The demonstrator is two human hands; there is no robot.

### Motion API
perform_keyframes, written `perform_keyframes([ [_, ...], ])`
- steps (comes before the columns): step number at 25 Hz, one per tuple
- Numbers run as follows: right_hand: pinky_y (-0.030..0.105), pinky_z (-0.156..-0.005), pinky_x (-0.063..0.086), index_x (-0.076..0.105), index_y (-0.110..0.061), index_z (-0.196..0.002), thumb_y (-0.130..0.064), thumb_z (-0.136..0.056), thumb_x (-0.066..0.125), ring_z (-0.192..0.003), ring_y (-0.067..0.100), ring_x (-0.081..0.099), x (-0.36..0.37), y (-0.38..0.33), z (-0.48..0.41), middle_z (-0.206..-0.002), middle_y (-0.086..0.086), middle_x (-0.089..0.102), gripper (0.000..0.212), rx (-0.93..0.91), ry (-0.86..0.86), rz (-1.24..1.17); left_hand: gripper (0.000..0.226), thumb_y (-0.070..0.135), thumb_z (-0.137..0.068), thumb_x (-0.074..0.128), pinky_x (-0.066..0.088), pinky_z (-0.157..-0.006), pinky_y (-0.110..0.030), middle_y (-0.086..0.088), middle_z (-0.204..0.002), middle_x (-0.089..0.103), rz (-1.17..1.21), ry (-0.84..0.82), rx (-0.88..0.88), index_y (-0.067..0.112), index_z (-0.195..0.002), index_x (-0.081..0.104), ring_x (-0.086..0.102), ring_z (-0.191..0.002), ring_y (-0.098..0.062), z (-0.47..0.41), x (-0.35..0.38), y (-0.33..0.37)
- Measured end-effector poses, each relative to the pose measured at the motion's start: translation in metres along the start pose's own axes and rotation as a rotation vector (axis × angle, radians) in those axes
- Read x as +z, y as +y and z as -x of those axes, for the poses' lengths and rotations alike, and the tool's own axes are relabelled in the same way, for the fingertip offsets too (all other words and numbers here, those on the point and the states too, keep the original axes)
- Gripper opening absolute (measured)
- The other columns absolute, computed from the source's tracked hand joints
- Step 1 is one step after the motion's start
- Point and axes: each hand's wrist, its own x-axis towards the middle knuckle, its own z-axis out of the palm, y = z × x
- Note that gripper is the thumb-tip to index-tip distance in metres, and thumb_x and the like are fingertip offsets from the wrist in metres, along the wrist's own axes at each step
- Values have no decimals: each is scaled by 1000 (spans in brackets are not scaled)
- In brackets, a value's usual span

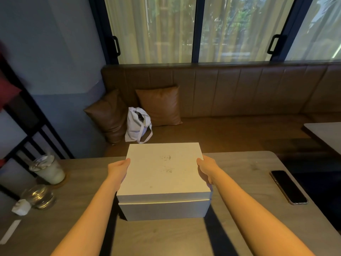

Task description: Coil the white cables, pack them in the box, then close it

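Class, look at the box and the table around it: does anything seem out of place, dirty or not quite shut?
The lid carries dark smudges near its middle and is not fully down: a pale gap shows along the front above the box. Both hands, left and right, grip its sides.

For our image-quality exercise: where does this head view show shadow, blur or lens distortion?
Head view: dark forearm shadows fall on the table beside the box; the window frames lean and bow from the wide-angle lens; the red shape at the left edge is blurred; the box lid looks evenly lit.
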Motion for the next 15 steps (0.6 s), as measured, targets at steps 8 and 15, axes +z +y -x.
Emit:
perform_keyframes([
  [8, 43, -93, 48, 39, -14, -139, -23, -93, 55, -119, 35, 53, 14, 32, 7, -138, 13, 51, 49, 10, 37, -275, 26, 18, -81, 71, 47, -63, -28, -13, -99, 65, -2, 116, 82, 7, -101, 60, 62, -85, -28, 6, 3, -37],
  [15, 33, -78, 49, 51, -6, -124, -25, -91, 58, -99, 27, 57, 12, 33, 8, -117, 13, 61, 39, -63, 138, -234, 31, 28, -83, 68, 45, -73, -33, -9, -95, 59, -313, 119, 329, 8, -104, 56, 57, -88, -25, 15, 9, -16],
])
